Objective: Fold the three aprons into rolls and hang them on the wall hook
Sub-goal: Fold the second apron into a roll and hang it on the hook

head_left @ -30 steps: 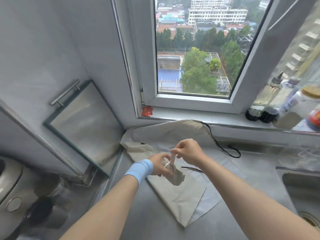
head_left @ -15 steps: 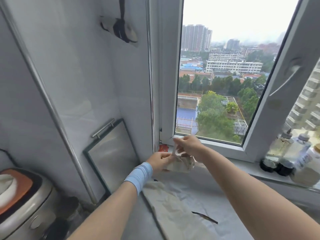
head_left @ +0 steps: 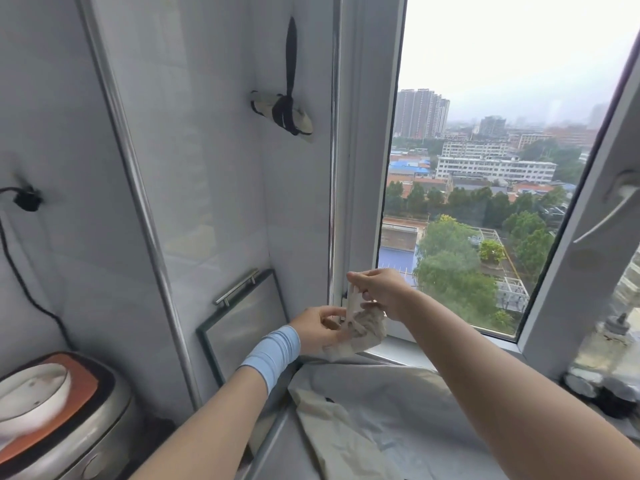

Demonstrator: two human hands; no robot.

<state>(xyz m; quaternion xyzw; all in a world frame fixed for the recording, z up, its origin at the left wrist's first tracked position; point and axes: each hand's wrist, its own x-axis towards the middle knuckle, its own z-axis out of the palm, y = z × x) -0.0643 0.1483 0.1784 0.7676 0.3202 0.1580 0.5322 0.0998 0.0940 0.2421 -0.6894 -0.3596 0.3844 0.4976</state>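
Where wall [head_left: 207, 168] meets window [head_left: 485, 168], left hand [head_left: 318, 329] and right hand [head_left: 384, 292] gripping apron roll [head_left: 367, 332] (second roll [head_left: 282, 114] hung above), counter [head_left: 277, 431] below.

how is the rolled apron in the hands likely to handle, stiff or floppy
Probably soft and floppy: the rolled apron looks crumpled where the left hand grips it. Likely light: the right hand holds its strap up with a pinch. Unlikely to roll away: its shape looks lumpy, not round.
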